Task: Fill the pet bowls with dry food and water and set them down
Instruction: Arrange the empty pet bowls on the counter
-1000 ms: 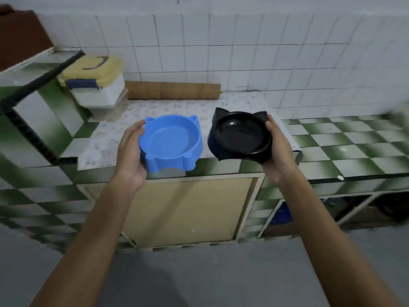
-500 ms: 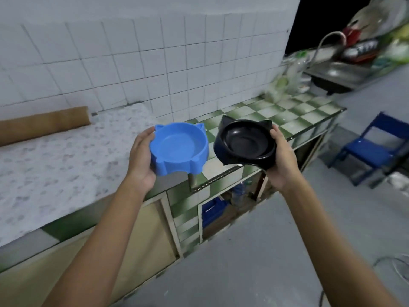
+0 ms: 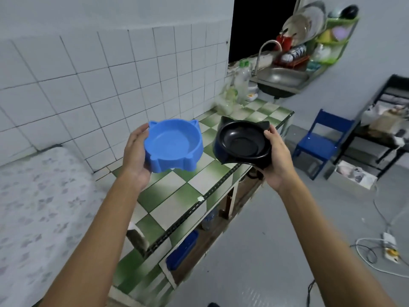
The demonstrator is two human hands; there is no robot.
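Blue bowl [image 3: 173, 145]: cat-eared, empty, held above green-checked counter [image 3: 177, 196]. Black bowl [image 3: 243, 141]: same shape, empty, tilted, just beside.

Both forearms reach forward, raised side by side. The left hand [image 3: 136, 156] grips with curled fingers; the right hand [image 3: 276, 158] does likewise, thumb on top.

Matt blue bowl [image 3: 173, 145] and glossy black bowl [image 3: 243, 141], apparently plastic; counter [image 3: 183, 191] glazed tile.

two pet bowls [image 3: 173, 145], two hands [image 3: 135, 159], one blue chair [image 3: 322, 142]
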